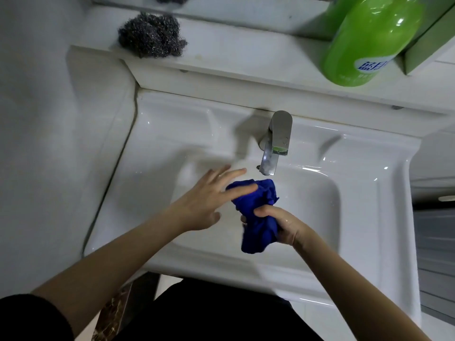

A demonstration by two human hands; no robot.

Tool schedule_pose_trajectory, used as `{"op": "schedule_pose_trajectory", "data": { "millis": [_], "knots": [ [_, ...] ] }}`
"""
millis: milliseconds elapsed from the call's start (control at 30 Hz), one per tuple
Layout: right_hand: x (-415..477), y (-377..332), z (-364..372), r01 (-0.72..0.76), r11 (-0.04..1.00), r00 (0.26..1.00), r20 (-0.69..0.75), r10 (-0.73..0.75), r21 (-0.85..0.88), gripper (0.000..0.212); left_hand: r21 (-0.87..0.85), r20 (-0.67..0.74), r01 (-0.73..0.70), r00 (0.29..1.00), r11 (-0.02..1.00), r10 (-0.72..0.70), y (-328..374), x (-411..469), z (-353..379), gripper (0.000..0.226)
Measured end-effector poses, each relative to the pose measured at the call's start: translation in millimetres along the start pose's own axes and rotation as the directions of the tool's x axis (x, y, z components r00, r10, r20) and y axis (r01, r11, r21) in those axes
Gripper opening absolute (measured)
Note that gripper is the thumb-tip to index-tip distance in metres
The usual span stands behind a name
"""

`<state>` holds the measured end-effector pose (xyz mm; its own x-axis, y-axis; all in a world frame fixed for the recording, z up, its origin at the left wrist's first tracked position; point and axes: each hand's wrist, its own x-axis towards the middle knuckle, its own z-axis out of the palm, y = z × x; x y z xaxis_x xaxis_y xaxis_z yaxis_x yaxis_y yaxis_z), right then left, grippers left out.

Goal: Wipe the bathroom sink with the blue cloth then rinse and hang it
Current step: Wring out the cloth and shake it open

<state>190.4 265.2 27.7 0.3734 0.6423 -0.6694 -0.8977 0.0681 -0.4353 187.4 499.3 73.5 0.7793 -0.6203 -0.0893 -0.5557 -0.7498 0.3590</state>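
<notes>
Two hands over white sink (357,217), right hand (285,226) fingers clenched around blue cloth (256,212), left hand (209,200) fingers splayed, touching it

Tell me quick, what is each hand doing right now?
Left hand: open, fingers spread, fingertips touching the blue cloth.
Right hand: closed in a grip around the bunched blue cloth, over the sink.

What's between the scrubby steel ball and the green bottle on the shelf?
Nothing: in the head view, the shelf is bare between the steel wool and green bottle.
</notes>
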Motion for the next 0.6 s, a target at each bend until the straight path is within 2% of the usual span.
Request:
{"op": "schedule_pose_trajectory", "data": {
  "millis": [33,67,167,233,333,433,600],
  "knots": [
    [0.1,-4.1,0.9,-0.026,1.000,0.996,0.081,0.026,-0.001,0.050,0.068,0.012,-0.092,0.996,0.993,0.092,-0.2,2.3,3.8,0.103],
    [0.9,-7.7,3.8,-0.045,0.999,0.985,0.169,0.045,-0.006,0.048,0.061,-0.011,-0.175,0.984,0.983,0.176,1.8,6.8,7.1,0.100],
    [3.5,-20.9,13.8,-0.121,0.990,0.926,0.352,0.137,-0.068,0.046,-0.058,-0.191,-0.349,0.923,0.935,0.333,10.6,21.5,15.3,0.066],
    [5.7,-29.6,13.2,-0.199,0.970,0.916,0.327,0.234,-0.137,0.053,-0.058,-0.168,-0.343,0.929,0.938,0.330,13.5,25.6,18.6,0.063],
    [7.4,-31.9,12.6,-0.282,0.924,0.917,0.209,0.339,-0.260,0.050,-0.033,-0.132,-0.326,0.938,0.945,0.319,11.2,26.6,20.9,0.064],
    [5.7,-25.7,11.3,-0.289,0.898,0.934,0.110,0.341,-0.332,0.045,0.054,-0.114,-0.312,0.942,0.949,0.316,2.4,27.1,20.5,0.053],
    [5.2,-23.2,10.6,-0.260,0.921,0.951,0.086,0.296,-0.290,0.054,0.157,-0.050,-0.197,0.977,0.968,0.207,-3.0,29.3,22.1,0.026]
  ]
}}
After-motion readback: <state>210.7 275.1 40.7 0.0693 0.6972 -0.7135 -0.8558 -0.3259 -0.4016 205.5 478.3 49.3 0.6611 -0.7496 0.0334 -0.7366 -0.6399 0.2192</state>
